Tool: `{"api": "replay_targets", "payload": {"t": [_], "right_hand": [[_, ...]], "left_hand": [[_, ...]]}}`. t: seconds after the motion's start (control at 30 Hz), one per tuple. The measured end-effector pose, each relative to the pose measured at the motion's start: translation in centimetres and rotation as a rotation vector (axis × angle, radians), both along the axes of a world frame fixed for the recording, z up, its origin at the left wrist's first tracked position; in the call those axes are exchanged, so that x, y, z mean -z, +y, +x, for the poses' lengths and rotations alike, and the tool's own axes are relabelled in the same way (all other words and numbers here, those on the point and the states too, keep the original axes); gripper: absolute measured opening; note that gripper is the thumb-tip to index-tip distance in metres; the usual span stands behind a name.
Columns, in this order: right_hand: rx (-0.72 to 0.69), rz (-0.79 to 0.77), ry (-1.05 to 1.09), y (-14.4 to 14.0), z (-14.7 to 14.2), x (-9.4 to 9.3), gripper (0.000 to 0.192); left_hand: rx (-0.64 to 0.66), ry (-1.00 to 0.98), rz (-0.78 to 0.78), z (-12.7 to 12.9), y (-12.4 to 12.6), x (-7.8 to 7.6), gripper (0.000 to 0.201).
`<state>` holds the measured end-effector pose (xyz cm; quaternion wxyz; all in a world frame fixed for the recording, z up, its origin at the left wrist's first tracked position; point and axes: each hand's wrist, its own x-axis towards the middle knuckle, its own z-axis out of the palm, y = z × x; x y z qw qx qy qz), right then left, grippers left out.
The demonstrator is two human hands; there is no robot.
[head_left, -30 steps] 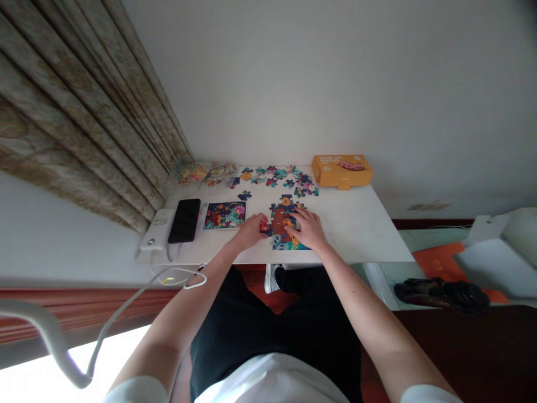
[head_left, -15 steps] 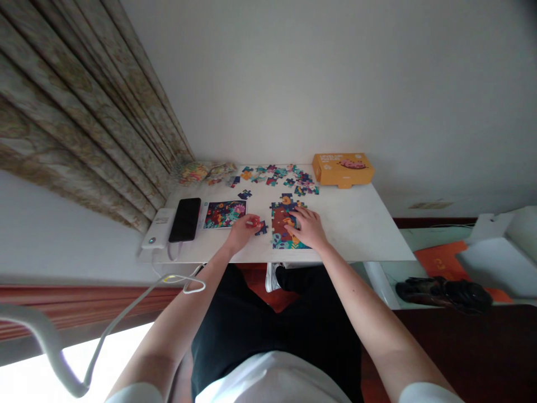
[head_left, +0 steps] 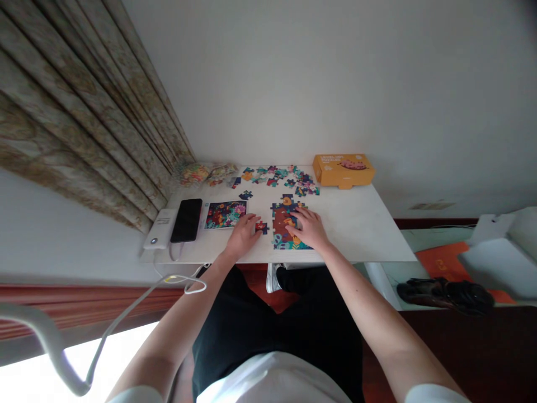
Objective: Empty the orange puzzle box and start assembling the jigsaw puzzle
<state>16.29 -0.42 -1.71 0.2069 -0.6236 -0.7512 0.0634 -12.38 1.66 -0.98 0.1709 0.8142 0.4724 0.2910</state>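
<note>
On the white table, a partly joined jigsaw puzzle (head_left: pixel 280 223) shows a brown area, skulls and orange shapes. My right hand (head_left: pixel 311 228) rests over its right side, fingers spread and flat, hiding part of it. Left of the puzzle lies a small red and dark blue cluster of puzzle pieces (head_left: pixel 263 227), apart from the joined section. My left hand (head_left: pixel 244 235) is beside this cluster, its fingers stretched out and nothing seen in them. Behind that hand lies a printed reference picture (head_left: pixel 224 215), its lower right corner close to the fingers.
Loose puzzle pieces (head_left: pixel 272 178) spread along the back, with one dark piece (head_left: pixel 246 195) nearer. An orange puzzle box (head_left: pixel 344 170) stands at the back right. A black phone (head_left: pixel 187 220), a white power bank (head_left: pixel 160 229) and clear plastic bags (head_left: pixel 197 172) occupy the left side.
My left hand has let go of a red puzzle piece, which now lies against the dark blue one. Its fingers have opened out. My right hand stays on the puzzle.
</note>
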Motion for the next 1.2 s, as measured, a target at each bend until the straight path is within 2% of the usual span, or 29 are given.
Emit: {"api": "replay_targets", "payload": {"t": [0.13, 0.3, 0.5, 0.67, 0.77, 0.9, 1.07, 1.2], "right_hand": [[-0.009, -0.006, -0.006, -0.2, 1.0, 0.1, 0.050], [-0.004, -0.005, -0.008, -0.4, 2.0, 0.2, 0.051], [-0.017, 0.023, -0.022, -0.5, 1.8, 0.3, 0.051], [-0.033, 0.037, -0.023, -0.5, 1.8, 0.2, 0.051], [-0.033, 0.039, -0.019, -0.5, 1.8, 0.1, 0.050], [-0.032, 0.036, -0.015, -0.6, 1.7, 0.1, 0.049], [-0.034, 0.043, -0.008, -0.6, 1.7, 0.1, 0.051], [-0.033, 0.043, 0.001, -0.6, 1.8, 0.2, 0.051]], "left_hand": [[0.067, 0.144, 0.073, -0.4, -1.4, 0.1, 0.036], [0.073, 0.161, 0.059, -0.1, -1.6, 0.3, 0.029], [0.083, 0.130, -0.082, 0.4, 0.3, -0.7, 0.023], [0.075, 0.060, -0.196, 1.9, 2.6, -1.1, 0.035], [0.095, -0.021, -0.183, 3.2, 3.5, -0.6, 0.040], [0.139, -0.064, -0.134, 4.6, 4.2, 0.1, 0.034], [0.167, 0.061, -0.035, 5.0, 4.3, 0.5, 0.024], [0.155, 0.157, 0.045, 4.8, 3.1, 0.4, 0.029]]}}
